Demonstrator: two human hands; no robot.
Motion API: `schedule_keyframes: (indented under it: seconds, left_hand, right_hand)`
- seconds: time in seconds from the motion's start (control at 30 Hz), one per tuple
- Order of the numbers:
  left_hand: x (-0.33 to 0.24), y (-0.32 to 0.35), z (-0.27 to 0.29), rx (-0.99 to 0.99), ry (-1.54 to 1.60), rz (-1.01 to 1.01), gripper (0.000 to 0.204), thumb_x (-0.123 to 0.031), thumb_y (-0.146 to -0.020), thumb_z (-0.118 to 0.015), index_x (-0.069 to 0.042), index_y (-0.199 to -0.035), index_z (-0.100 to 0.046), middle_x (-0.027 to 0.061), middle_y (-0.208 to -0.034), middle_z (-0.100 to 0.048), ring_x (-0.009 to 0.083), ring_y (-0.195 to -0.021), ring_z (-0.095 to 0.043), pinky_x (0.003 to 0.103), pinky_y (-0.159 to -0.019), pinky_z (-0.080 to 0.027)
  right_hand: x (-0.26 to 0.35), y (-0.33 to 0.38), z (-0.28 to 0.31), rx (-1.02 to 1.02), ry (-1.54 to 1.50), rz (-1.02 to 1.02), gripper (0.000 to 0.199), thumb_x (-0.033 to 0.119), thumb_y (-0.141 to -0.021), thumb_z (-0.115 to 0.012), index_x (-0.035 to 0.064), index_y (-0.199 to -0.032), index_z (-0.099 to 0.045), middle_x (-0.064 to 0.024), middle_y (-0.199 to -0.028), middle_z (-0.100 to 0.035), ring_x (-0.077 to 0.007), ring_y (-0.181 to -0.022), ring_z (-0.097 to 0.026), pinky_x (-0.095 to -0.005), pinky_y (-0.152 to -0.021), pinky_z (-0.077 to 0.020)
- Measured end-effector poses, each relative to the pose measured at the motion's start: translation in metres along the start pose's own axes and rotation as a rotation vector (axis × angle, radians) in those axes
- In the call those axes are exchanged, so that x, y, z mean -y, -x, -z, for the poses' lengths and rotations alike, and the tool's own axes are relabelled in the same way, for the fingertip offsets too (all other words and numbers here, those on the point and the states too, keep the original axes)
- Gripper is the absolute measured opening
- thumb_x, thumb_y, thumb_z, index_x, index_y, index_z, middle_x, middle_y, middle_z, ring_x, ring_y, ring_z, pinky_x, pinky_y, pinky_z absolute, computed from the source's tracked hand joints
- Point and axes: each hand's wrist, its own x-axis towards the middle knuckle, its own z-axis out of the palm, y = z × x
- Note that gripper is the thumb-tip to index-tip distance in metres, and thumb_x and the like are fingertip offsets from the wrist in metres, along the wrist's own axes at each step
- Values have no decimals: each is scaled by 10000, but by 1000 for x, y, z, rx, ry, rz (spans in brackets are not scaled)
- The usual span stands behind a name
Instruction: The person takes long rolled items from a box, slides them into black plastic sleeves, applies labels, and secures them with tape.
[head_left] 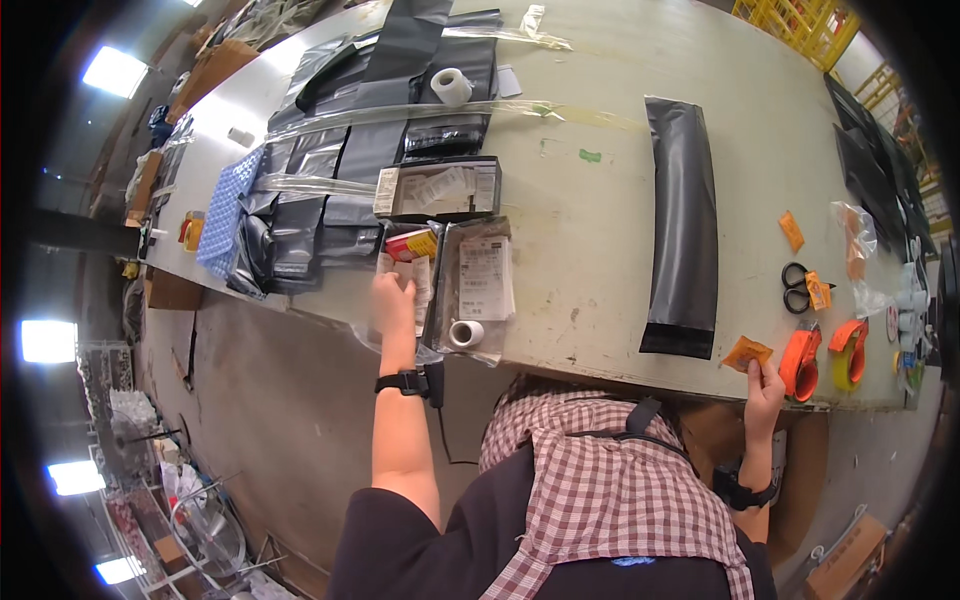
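My left hand (pixel 394 303) is over a narrow open box (pixel 437 290) at the table's front edge, its visible fingers apart just above printed paper slips (pixel 420 283). Beside the fingertips, a red and yellow packet (pixel 411 245) lies in the same box. Near the front right edge, my right hand (pixel 765 394) pinches a small orange sachet (pixel 747 353) between thumb and fingers. A long black plastic mailing bag (pixel 684 225) lies flat to the left of that hand. Two orange tape dispensers (pixel 800 362) stand just right of it.
Black-handled scissors (pixel 795 288) and another orange sachet (pixel 791 231) lie at the right. A box of labels (pixel 482 280) holds a white roll (pixel 466 333). Black bags (pixel 345 150) under clear tape cover the table's left, with another white roll (pixel 452 87) on them.
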Motion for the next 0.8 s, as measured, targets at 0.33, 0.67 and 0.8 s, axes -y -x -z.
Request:
schedule_keyframes:
  seconds: [0.33, 0.67, 0.8]
  left_hand:
    - [-7, 3, 10, -127, 302, -12, 153, -133, -715, -663, 12, -754, -636, 121, -659, -611, 221, -571, -574, 311, -582, -457]
    - [-235, 134, 2, 1125, 920, -293, 149, -152, -806, -658, -8, -841, -669, 21, -849, -591, 88, -723, -506, 230, -651, -406]
    - [-271, 137, -17, 485, 776, -768, 277, -94, -724, -651, -68, -989, -574, 84, -812, -541, 235, -711, -539, 328, -662, -460]
  right_hand:
    - [15, 10, -5, 210, -191, -165, 205, 86, -911, -466, -78, -976, -571, -62, -864, -622, -95, -799, -545, -237, -719, -432]
    - [-1, 15, -54, 440, -789, -731, 141, 183, -927, -483, 48, -901, -456, -5, -733, -517, -52, -564, -496, -183, -481, -430]
    - [-57, 33, -50, 214, -618, -607, 132, 161, -914, -508, 43, -928, -449, -20, -759, -537, -52, -588, -505, -178, -486, -411]
